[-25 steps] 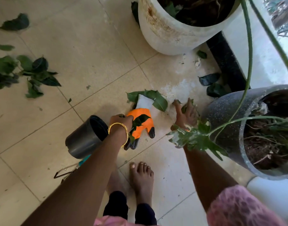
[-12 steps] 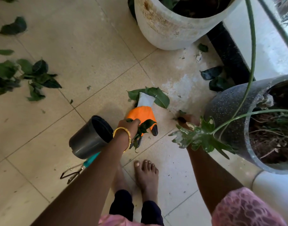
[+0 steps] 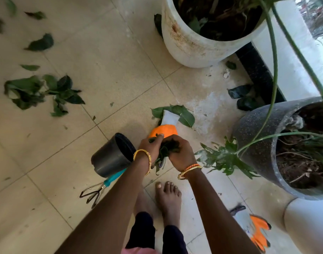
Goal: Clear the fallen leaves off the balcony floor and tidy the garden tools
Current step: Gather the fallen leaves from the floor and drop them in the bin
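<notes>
Leaves (image 3: 165, 153) are bunched in a grip formed by both hands held close together above the floor: the left hand (image 3: 150, 147) is curled round the clump from the left, and the right hand (image 3: 180, 153) is clenched round it from the right, with a few leaf tips hanging down between the wrists. Just beyond the knuckles an orange glove (image 3: 164, 131) is seen lying on the tiles, its white cuff resting on a pair of larger green leaves (image 3: 182, 114). Just left of the left wrist a black pot (image 3: 111, 156) lies on its side, and a teal-handled hand rake (image 3: 96, 189) is laid on the floor beside it, its handle end at the pot. More fallen leaves (image 3: 41, 90) are scattered across the tiles well to the left. A white planter (image 3: 190, 43) stands at the top, a dark speckled planter (image 3: 255, 143) at the right, with two dark leaves (image 3: 243, 97) on the floor between them. A second orange glove (image 3: 255, 230) lies near the lower right.
</notes>
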Demonstrator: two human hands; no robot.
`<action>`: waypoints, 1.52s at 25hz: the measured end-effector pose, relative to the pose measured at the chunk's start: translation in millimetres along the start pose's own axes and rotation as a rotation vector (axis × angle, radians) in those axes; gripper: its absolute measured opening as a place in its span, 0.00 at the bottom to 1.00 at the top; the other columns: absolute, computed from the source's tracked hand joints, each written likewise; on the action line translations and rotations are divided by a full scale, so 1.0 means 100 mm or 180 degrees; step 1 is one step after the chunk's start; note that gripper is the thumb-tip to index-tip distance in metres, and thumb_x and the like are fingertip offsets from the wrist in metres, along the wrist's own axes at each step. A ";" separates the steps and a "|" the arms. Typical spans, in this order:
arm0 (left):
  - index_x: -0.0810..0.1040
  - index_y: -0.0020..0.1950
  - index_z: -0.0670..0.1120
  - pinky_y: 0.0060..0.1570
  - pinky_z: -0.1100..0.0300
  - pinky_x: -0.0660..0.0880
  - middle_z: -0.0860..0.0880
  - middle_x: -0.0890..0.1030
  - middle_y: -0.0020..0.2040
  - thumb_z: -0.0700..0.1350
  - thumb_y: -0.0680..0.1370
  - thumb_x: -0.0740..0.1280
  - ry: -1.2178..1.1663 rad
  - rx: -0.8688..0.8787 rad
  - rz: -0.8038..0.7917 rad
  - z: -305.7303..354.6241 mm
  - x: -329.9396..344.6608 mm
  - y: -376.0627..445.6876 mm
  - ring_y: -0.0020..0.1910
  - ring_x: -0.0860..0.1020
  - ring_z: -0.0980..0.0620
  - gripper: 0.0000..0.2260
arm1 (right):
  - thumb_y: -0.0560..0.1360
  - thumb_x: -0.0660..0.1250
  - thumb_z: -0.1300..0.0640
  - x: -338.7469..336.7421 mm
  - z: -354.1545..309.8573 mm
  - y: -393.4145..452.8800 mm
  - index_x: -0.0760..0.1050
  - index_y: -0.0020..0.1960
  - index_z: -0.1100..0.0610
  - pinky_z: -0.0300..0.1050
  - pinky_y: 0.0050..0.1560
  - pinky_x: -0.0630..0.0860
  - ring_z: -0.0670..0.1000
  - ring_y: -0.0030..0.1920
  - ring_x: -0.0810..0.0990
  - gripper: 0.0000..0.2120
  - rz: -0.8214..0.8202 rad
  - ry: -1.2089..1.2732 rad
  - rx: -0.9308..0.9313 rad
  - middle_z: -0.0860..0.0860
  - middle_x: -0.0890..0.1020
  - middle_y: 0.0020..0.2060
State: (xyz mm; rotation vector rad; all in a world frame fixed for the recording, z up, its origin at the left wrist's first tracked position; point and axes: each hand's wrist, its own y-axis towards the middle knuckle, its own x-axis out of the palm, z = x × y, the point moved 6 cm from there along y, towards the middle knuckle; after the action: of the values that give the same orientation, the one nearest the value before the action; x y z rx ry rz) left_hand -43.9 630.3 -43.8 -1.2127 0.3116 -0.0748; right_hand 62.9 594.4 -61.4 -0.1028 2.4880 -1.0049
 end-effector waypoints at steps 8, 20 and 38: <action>0.81 0.50 0.38 0.46 0.56 0.71 0.40 0.81 0.49 0.50 0.76 0.66 -0.0234 -0.0210 0.0617 -0.14 -0.27 0.15 0.48 0.79 0.42 0.14 | 0.69 0.70 0.69 -0.07 -0.26 0.19 0.72 0.45 0.52 0.54 0.41 0.82 0.54 0.36 0.81 0.15 0.0172 0.0493 0.0390 0.53 0.80 0.37; 0.74 0.49 0.42 0.49 0.56 0.75 0.48 0.76 0.38 0.49 0.72 0.69 -0.0439 -0.0500 0.0534 -0.22 -0.57 0.28 0.44 0.77 0.45 0.12 | 0.72 0.68 0.61 0.32 0.02 0.66 0.69 0.69 0.51 0.54 0.67 0.66 0.65 0.72 0.58 0.27 -0.0371 -0.2176 0.0087 0.59 0.47 0.76; 0.73 0.43 0.41 0.23 0.66 0.66 0.46 0.71 0.35 0.42 0.74 0.67 -0.0317 -0.0338 0.0334 -0.16 -0.47 0.03 0.29 0.67 0.54 0.05 | 0.72 0.63 0.63 -0.22 0.80 -0.43 0.71 0.54 0.59 0.50 0.59 0.70 0.64 0.59 0.75 0.11 0.2264 0.0567 0.2522 0.65 0.77 0.57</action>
State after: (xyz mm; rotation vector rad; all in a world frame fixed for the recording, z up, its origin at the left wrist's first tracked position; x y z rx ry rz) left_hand -93.2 627.7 -42.5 -1.2986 0.2944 0.0938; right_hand 113.1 516.5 -74.2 1.0589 1.8154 -1.5744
